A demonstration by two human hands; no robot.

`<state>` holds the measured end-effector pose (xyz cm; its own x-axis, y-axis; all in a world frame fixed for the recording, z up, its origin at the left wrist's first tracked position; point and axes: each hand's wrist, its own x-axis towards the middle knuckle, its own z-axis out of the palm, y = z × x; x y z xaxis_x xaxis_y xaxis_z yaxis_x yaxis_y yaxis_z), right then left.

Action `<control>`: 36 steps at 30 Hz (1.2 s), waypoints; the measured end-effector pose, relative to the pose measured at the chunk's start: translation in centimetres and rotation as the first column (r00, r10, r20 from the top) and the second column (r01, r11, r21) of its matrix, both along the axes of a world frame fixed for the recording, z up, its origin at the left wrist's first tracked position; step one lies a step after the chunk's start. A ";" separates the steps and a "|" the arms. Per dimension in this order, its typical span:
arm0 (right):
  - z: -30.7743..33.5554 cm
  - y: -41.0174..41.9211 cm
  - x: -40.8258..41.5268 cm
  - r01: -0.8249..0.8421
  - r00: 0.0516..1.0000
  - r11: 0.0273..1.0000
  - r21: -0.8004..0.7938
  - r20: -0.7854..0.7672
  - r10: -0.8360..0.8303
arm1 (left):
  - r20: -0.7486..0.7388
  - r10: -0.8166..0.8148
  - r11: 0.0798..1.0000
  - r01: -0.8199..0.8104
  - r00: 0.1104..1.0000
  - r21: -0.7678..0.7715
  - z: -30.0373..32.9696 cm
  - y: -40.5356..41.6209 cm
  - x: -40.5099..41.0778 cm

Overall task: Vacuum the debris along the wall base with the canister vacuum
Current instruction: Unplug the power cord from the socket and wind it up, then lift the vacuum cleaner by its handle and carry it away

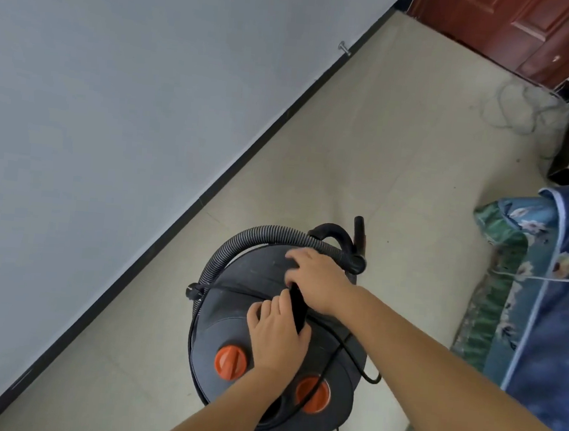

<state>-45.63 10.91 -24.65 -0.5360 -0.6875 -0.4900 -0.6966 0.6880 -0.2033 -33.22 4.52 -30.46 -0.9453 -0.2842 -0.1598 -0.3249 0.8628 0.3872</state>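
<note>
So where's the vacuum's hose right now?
In the head view, the hose curls over the far left edge of the vacuum, low in the centre, just beyond both hands on its handle.

floor [368,147] open by baseboard [247,157], bedding [553,273] rt

The canister vacuum [279,321] stands between wall [114,97] (left) and bedding [551,290]; hose [239,245] lies over it.
</note>
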 end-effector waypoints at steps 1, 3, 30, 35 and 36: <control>-0.3 0.7 -0.4 -0.095 0.995 0.994 0.045 0.037 0.093 | -0.015 -0.011 1.000 0.011 1.000 -0.011 -0.1 -0.1 -0.2; -1.1 2.0 -1.4 -0.146 0.989 0.986 0.082 0.018 0.145 | -0.053 -0.053 0.998 0.051 0.997 -0.036 -0.3 -0.2 -1.1; -0.2 15.7 -9.2 0.449 0.893 0.842 0.298 -0.174 -0.415 | 0.187 -0.805 0.500 0.814 0.563 -0.296 3.7 4.2 -24.2; -2.3 18.0 -9.1 0.785 0.599 0.619 0.037 0.212 -0.772 | 0.089 -0.041 0.988 0.027 0.995 0.149 2.5 3.4 -16.5; -2.6 18.1 -8.6 0.874 0.463 0.483 -0.043 0.371 -0.805 | 0.169 0.040 0.974 -0.077 0.985 0.215 2.0 3.9 -15.2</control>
<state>-54.27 28.98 -27.30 -0.7783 -0.0693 -0.6240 0.3084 0.8235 -0.4762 -48.39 8.43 -28.42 -0.8843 -0.2787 -0.3747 -0.4464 0.7401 0.5030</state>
